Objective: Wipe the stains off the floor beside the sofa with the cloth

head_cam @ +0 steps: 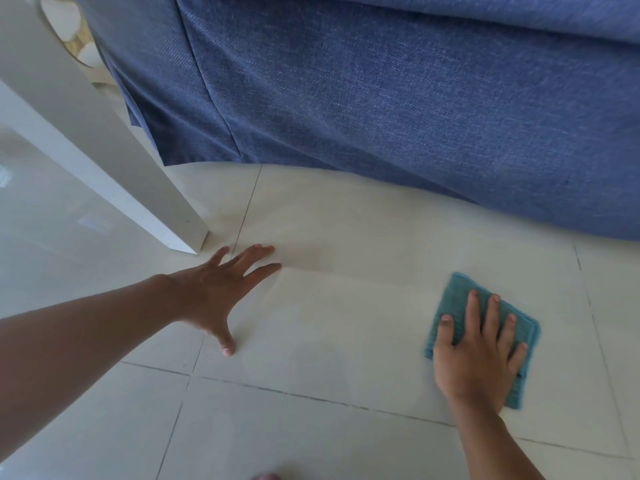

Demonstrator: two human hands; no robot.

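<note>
A folded teal cloth (457, 299) lies flat on the pale tiled floor (346, 323) at the right, a short way in front of the blue sofa (381, 98). My right hand (481, 351) presses down on the cloth with fingers spread, covering most of it. My left hand (221, 289) rests flat on the floor to the left, fingers apart, holding nothing. A faint dull smear (318, 258) shows on the tile between my hands, close to my left fingertips.
A white table leg (149, 202) stands on the floor just beyond my left hand, with a glossy white top at the far left. Dark grout lines cross the tiles. The sofa's fabric skirt hangs down to the floor along the back.
</note>
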